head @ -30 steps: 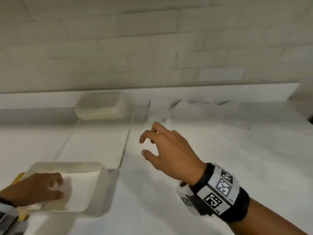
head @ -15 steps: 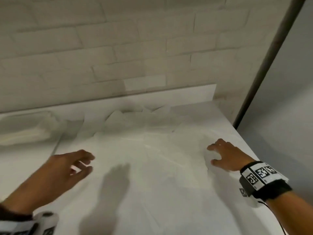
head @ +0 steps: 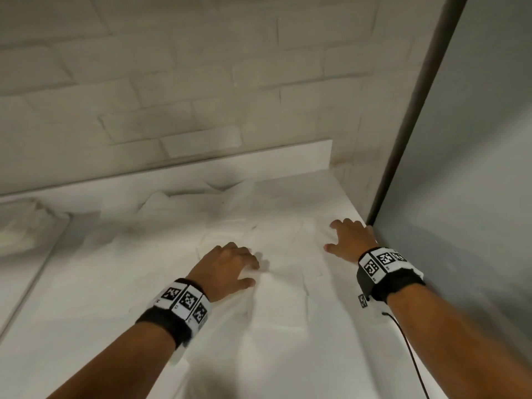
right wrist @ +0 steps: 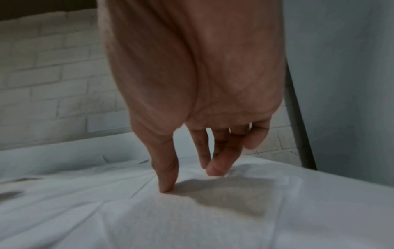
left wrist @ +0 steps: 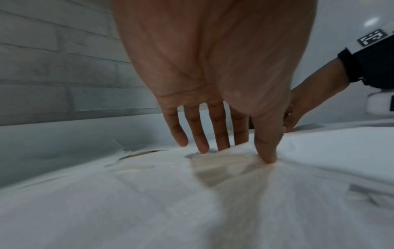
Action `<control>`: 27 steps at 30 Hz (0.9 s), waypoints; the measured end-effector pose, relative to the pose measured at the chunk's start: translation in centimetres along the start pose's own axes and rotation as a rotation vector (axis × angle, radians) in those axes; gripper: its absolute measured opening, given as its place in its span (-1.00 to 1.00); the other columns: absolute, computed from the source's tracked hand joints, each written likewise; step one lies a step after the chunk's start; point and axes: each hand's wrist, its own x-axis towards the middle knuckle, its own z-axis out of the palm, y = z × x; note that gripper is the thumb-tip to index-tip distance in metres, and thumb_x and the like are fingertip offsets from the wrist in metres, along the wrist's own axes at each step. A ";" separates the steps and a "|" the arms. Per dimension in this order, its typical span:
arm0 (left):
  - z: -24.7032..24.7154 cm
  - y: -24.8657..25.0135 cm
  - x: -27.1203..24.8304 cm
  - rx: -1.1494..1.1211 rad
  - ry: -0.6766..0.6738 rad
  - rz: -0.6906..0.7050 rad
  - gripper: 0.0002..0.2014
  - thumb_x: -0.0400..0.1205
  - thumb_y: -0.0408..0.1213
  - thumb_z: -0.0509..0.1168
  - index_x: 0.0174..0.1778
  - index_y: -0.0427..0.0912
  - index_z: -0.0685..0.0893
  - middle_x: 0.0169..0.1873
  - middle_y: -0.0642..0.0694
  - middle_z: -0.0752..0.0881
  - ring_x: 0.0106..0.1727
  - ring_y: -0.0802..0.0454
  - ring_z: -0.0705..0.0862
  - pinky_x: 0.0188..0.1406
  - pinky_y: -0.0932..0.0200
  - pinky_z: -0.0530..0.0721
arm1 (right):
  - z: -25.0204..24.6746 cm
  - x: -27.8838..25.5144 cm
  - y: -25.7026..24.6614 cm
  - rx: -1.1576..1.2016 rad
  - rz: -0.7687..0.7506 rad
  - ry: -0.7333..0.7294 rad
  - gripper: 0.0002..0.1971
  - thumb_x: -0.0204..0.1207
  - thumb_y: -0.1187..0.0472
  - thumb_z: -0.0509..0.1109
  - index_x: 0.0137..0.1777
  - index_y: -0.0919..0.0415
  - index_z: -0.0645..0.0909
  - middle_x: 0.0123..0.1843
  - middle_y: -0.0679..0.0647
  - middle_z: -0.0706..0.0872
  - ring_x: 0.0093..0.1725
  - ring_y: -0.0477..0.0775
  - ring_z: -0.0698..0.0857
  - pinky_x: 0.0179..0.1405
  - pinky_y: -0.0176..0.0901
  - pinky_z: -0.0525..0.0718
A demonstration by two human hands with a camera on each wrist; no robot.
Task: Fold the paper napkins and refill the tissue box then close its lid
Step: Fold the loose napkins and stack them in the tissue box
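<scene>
White paper napkins [head: 288, 249] lie spread and overlapping across the white table. My left hand [head: 253, 270] rests on one sheet near the middle, with its fingers fairly straight and the thumb tip pressing the paper [left wrist: 234, 155]. About a sheet's width to the right, close to the table's right edge, my right hand [head: 331, 236] touches the same spread of napkins with thumb and fingertips apart [right wrist: 190, 180]. Neither hand holds anything. The paper wrinkles under both thumbs. The tissue box is out of view.
A blurred pale container [head: 23, 228] sits at the far left by the back ledge. A brick wall [head: 201, 96] runs behind the table. A grey panel with a dark edge [head: 403, 139] stands just right of my right hand. A thin cable [head: 408, 349] hangs below the right wrist.
The view swung right, away from the tissue box. My left hand left the box and came across onto the napkins. My right hand moved right to the table's edge and settled on the paper.
</scene>
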 end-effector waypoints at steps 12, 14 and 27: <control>-5.5 -1.2 -5.0 -1.515 0.552 -0.639 -0.81 0.79 -0.26 0.22 0.01 -0.24 0.71 -0.04 -0.05 0.78 -0.01 -0.04 0.77 -0.03 -0.09 0.86 | -8.4 -5.0 1.3 0.659 -0.215 0.127 -0.81 0.58 0.27 0.39 0.03 -0.02 0.47 0.07 0.02 0.69 0.03 0.12 0.68 0.05 0.06 0.64; -5.6 -1.3 -5.9 -1.574 0.487 -0.592 -0.78 0.78 -0.18 0.25 0.15 -0.20 0.75 -0.04 0.01 0.88 0.02 0.00 0.85 -0.01 -0.08 0.85 | -11.1 -8.1 -1.3 1.005 -0.467 0.027 -0.69 0.55 0.35 0.45 0.12 -0.05 0.52 0.09 -0.01 0.75 0.08 0.09 0.74 0.07 0.00 0.70; -4.9 -3.0 -13.6 -1.695 0.351 -0.571 -0.71 0.78 -0.28 0.21 0.00 -0.10 0.88 -0.09 -0.13 0.88 -0.15 0.00 0.85 -0.31 0.15 0.78 | -5.0 -8.8 -15.8 0.973 -0.696 -0.353 -0.62 0.52 0.12 0.55 0.26 -0.07 0.51 0.06 0.13 0.82 0.02 0.17 0.80 0.01 0.23 0.74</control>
